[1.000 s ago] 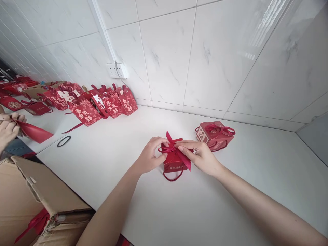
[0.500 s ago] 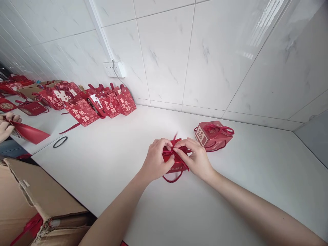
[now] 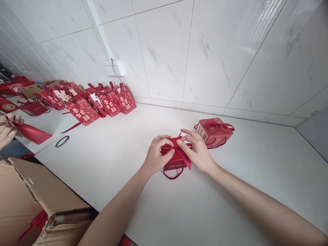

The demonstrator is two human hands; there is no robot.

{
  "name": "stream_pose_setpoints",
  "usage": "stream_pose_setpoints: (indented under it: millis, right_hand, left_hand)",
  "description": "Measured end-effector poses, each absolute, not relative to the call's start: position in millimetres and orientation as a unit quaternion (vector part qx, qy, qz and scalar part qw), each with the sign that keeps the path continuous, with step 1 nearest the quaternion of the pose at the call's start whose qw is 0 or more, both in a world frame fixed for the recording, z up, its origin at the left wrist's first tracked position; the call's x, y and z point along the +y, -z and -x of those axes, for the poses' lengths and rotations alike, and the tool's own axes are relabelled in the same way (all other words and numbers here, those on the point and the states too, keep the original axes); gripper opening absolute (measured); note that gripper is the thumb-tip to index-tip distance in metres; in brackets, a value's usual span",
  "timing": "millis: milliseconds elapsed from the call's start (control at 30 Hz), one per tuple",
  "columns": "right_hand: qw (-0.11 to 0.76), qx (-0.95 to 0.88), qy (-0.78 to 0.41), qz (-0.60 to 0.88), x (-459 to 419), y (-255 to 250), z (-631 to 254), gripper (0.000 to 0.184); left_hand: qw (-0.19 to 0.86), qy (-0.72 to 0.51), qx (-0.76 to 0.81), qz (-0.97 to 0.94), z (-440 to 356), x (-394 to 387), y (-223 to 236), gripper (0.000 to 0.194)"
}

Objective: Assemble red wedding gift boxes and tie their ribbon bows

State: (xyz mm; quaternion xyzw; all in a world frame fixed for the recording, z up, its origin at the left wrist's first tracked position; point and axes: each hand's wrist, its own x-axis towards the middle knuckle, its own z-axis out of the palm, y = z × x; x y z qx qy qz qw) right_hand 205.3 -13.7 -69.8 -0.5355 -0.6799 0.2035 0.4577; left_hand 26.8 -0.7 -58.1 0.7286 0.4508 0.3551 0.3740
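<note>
A small red gift box (image 3: 175, 162) with a red ribbon (image 3: 185, 157) on top and a cord handle hanging in front stands on the white table (image 3: 217, 198). My left hand (image 3: 155, 155) pinches the ribbon at the box's left top. My right hand (image 3: 196, 151) pinches the ribbon from the right, with its other fingers stretched out. Both hands meet over the box's lid. A second red gift box (image 3: 214, 131), tied with a ribbon, sits just behind my right hand.
Several red gift boxes (image 3: 102, 102) line the tiled wall at the back left. A black hair band (image 3: 62, 141) lies on the table. An open cardboard carton (image 3: 38, 205) stands at the lower left. Another person's hands (image 3: 7, 128) hold a red sheet at the left edge.
My hands closed in over the ribbon and then shifted slightly. My right fingers have spread out more. One ribbon tail now hangs down the box's front right.
</note>
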Motion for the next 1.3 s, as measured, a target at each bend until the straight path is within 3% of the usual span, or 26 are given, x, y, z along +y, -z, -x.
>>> stream_pose_setpoints:
  millis: [367,533,700,867,1100,1300]
  right_hand:
    - [0.505,-0.698,-0.259,0.438,-20.2,51.8,-209.3,0.007]
    - [0.438,-0.802,-0.138,0.383,-36.2,41.4,-209.4,0.006]
    - [0.317,-0.898,0.041,0.303,-47.8,46.3,-200.9,0.026]
    - [0.263,-0.911,0.072,0.310,-48.8,47.2,-199.8,0.029]
    - [0.331,-0.894,0.090,0.289,-49.1,45.9,-198.8,0.021]
    - [0.386,-0.869,0.135,0.278,-58.7,56.3,-185.4,0.015]
  left_hand:
    - [0.414,-0.351,0.426,-0.724,-30.3,-0.6,60.6,0.008]
    - [0.431,-0.339,0.434,-0.715,-28.4,1.9,59.7,0.008]
    - [0.420,-0.330,0.442,-0.721,-27.4,1.8,57.0,0.009]
    - [0.428,-0.337,0.425,-0.723,-27.8,3.6,57.1,0.017]
    - [0.444,-0.330,0.437,-0.710,-29.5,4.0,56.5,0.010]
    - [0.477,-0.348,0.418,-0.690,-27.6,6.0,60.3,0.017]
